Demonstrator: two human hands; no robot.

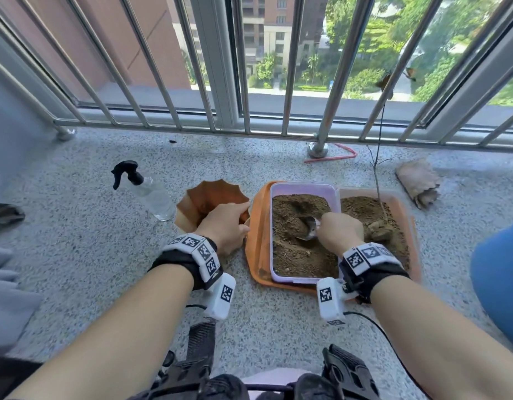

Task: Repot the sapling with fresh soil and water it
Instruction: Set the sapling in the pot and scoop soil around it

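A purple-rimmed tub (304,188) full of brown soil sits on an orange tray (258,226). My right hand (340,233) grips a metal spoon (308,228) whose bowl digs into that soil. To the left stands a brown scalloped pot (209,197); my left hand (225,226) grips its near rim. A thin bare sapling (377,168) rises from a second soil-filled tub (393,202) on the right. A clear spray bottle (151,192) with a black trigger head lies on the floor at the left.
A metal railing (321,134) runs along the far edge of the speckled floor. A crumpled brown paper bag (418,181) lies at the right, a red wire (333,158) by the railing post, a dark cloth (5,213) at the far left, something blue (497,278) at the right edge.
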